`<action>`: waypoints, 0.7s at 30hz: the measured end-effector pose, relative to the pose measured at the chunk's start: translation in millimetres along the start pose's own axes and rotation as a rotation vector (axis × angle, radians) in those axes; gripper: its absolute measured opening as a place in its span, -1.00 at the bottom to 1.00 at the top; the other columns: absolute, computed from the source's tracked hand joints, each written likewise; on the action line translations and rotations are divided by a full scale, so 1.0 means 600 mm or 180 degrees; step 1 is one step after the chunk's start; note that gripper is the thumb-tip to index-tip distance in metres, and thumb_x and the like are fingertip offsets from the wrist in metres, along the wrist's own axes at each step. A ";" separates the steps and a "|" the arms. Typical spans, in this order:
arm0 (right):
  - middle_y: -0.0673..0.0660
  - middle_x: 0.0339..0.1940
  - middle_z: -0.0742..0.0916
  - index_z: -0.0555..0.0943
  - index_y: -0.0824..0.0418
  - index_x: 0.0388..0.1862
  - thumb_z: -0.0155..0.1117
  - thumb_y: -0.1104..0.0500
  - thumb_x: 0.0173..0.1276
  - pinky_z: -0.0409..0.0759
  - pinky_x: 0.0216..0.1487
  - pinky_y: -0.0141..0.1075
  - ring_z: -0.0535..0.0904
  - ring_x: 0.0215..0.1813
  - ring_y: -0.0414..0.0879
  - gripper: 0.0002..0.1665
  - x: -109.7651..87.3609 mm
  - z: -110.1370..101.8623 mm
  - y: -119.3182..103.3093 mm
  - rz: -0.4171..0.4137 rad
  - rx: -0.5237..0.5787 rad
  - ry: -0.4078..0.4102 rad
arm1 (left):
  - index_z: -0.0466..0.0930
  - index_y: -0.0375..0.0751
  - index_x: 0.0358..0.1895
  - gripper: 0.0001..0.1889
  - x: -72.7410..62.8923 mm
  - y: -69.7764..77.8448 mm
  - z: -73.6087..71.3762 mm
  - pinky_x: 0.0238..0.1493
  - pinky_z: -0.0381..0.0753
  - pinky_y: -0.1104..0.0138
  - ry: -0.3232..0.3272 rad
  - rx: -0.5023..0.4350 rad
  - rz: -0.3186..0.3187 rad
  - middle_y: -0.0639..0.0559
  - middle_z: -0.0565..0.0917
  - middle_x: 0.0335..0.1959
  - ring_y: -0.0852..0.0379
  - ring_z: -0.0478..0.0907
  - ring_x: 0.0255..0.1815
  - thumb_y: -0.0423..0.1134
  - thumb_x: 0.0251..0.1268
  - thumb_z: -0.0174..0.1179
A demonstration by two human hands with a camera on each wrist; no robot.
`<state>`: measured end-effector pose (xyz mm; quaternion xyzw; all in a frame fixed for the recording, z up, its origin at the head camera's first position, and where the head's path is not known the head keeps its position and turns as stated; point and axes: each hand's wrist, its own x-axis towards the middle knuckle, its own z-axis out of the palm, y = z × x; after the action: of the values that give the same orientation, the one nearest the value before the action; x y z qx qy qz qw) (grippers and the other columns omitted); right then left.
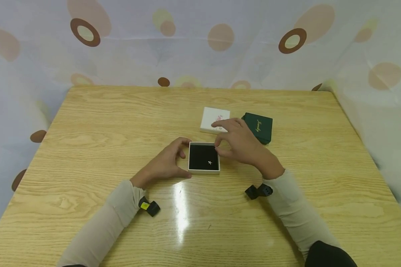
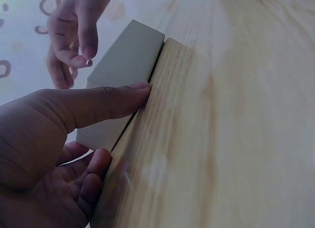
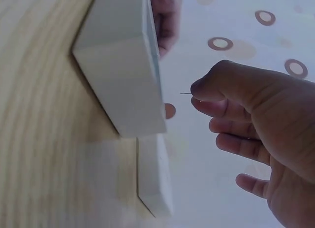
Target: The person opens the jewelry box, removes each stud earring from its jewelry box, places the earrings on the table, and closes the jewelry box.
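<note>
An open white jewelry box [image 1: 204, 172] with a black insert lies on the table in front of me. On its insert sits a small silver star-shaped earring [image 1: 210, 162], toward the lower right. My left hand [image 1: 167, 159] grips the box's left side, with the thumb [image 2: 110, 102] along the near wall. Above the box's right edge, my right hand [image 1: 238, 142] pinches a tiny stud earring between thumb and forefinger. Its thin post [image 3: 184, 93] sticks out of the fingertips in the right wrist view; the fingers hide most of the rest.
Behind the box lies a white lid [image 1: 210, 116] with a pink print, partly covered by my right hand. A dark green box [image 1: 262, 126] with gold lettering stands to its right. The wooden table [image 1: 120, 118] meets a patterned cloth [image 1: 190, 48] at the back.
</note>
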<state>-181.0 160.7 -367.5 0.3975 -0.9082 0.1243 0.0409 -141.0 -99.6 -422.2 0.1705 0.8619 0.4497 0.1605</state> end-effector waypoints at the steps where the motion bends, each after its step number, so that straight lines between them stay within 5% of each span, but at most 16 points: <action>1: 0.19 0.33 0.58 0.73 0.05 -0.41 0.40 0.11 0.26 0.22 0.41 0.19 0.43 0.37 0.17 -0.93 -0.002 -0.004 0.004 0.0019 0.0000 0.0032 | 0.23 -0.06 0.41 0.02 0.000 0.000 0.000 -0.04 0.42 0.25 -0.0001 0.0007 -0.0005 -0.08 0.51 -0.06 0.03 0.43 -0.02 -0.25 -0.23 0.65; 12: 0.24 0.34 0.58 0.71 0.11 -0.43 0.33 0.17 0.29 0.14 0.44 0.29 0.40 0.40 0.23 -0.89 -0.021 -0.022 0.040 0.0303 0.0113 0.0060 | 0.21 -0.08 0.42 0.03 0.003 -0.001 0.000 -0.05 0.42 0.25 -0.0019 0.0059 -0.0002 -0.07 0.50 -0.06 0.04 0.43 -0.02 -0.24 -0.21 0.64; 21: 0.21 0.41 0.54 0.69 0.07 -0.53 0.30 0.18 0.26 0.11 0.46 0.31 0.38 0.43 0.24 -0.83 -0.030 -0.013 0.060 0.0560 -0.0007 -0.0371 | 0.21 -0.07 0.43 0.03 0.004 0.000 0.000 -0.05 0.41 0.26 -0.0035 0.0068 0.0005 -0.06 0.50 -0.07 0.04 0.42 -0.03 -0.23 -0.20 0.64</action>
<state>-195.4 198.9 -369.8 0.3228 -0.9406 0.1031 -0.0226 -142.8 -98.5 -422.4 0.1753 0.8657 0.4396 0.1631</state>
